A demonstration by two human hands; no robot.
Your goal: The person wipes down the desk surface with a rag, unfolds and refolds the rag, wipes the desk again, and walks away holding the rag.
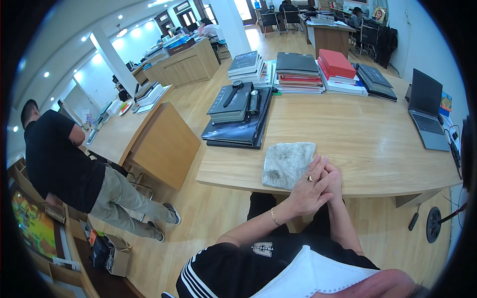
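Observation:
My left hand (306, 191) and my right hand (336, 184) are clasped together over the near edge of the wooden table (343, 144). The left lies over the right, its fingers pressed together, with a ring on one finger and a chain bracelet at the wrist. Part of the right hand's fingers is hidden behind the left. No object shows between them. Just left of my hands, a grey, stained folded cloth (285, 164) rests flat on the table; the left fingers overlap its right edge.
Stacked books and folders (237, 116) with a watch and a black cylinder on top stand at the table's left. More binders and a red box (338, 63) line the far edge. An open laptop (427, 114) sits at right. A person (69, 154) stands by another desk.

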